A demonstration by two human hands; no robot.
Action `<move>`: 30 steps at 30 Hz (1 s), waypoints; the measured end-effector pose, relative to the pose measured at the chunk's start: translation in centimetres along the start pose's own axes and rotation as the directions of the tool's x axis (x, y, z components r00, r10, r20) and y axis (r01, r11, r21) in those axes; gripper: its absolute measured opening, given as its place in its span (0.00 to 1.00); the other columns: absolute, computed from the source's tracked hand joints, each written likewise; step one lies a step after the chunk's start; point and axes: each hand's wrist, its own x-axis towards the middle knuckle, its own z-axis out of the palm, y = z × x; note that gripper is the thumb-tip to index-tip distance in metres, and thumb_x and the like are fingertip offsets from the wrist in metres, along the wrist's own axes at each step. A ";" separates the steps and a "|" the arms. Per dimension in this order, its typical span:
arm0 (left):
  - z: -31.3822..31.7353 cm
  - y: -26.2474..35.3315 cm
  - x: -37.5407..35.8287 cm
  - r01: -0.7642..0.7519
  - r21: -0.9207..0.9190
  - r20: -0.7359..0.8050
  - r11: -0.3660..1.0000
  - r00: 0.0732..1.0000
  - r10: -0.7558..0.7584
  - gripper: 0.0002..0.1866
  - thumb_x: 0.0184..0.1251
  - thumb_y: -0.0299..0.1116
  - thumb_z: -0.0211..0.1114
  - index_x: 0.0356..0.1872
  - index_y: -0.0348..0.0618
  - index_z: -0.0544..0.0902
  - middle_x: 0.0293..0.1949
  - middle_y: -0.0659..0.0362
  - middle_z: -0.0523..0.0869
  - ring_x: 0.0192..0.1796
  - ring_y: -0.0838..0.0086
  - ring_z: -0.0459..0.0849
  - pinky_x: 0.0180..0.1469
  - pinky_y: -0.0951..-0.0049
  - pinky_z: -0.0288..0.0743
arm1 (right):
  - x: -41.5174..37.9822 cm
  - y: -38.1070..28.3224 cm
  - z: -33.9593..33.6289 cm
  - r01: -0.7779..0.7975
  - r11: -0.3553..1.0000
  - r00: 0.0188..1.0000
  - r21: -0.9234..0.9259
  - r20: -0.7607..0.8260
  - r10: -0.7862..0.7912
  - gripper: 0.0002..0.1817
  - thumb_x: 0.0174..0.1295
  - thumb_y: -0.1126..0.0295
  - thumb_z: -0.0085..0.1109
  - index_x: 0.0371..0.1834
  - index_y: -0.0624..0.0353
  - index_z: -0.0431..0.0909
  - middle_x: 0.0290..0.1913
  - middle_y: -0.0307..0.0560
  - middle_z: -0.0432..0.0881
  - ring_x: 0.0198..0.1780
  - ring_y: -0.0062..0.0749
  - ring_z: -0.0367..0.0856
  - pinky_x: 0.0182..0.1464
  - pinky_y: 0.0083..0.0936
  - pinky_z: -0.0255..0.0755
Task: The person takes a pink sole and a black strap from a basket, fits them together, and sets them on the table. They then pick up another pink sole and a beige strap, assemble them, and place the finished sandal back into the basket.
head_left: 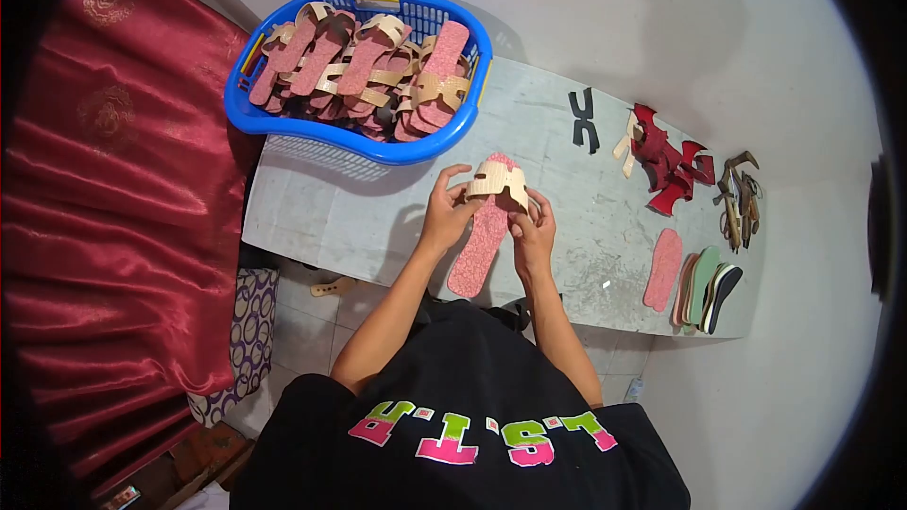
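Left hand [447, 214] and right hand [536, 234] gripping cream strap [510, 177] at its two sides; pink sole [480, 250] extending between them towards body. Best handling, by judgement: pressing both sides evenly, centring strap squarely, avoiding creasing. Blue basket [416, 152] sitting ahead and left of left hand, holding heaped pink sandals [364, 66] with cream and dark straps.
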 end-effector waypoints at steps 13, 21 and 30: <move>-7.6 11.3 20.4 -0.328 0.268 0.059 0.906 0.944 0.325 0.23 0.62 0.18 0.66 0.59 0.30 0.76 0.52 0.51 0.83 0.53 0.70 0.85 0.55 0.74 0.79 | 16.7 -2.3 14.9 0.248 0.832 0.943 -0.497 -0.075 -0.326 0.14 0.55 0.75 0.73 0.37 0.64 0.74 0.34 0.43 0.81 0.32 0.22 0.83 0.34 0.18 0.74; -10.0 10.9 25.7 -0.238 0.384 0.060 0.892 0.971 0.233 0.32 0.54 0.22 0.73 0.62 0.29 0.74 0.52 0.49 0.84 0.46 0.69 0.88 0.45 0.74 0.82 | 21.1 -3.5 17.6 0.306 0.294 0.904 -0.906 0.179 -0.388 0.16 0.51 0.73 0.68 0.43 0.67 0.83 0.35 0.57 0.85 0.41 0.46 0.86 0.49 0.36 0.79; -10.1 9.3 25.7 -0.254 0.524 0.042 0.813 0.961 0.273 0.33 0.49 0.23 0.75 0.61 0.35 0.77 0.50 0.49 0.84 0.41 0.69 0.88 0.43 0.72 0.82 | 19.2 -1.4 18.1 0.344 -0.179 0.830 -0.922 0.387 -0.402 0.16 0.54 0.74 0.62 0.47 0.65 0.82 0.55 0.58 0.71 0.50 0.54 0.73 0.47 0.44 0.74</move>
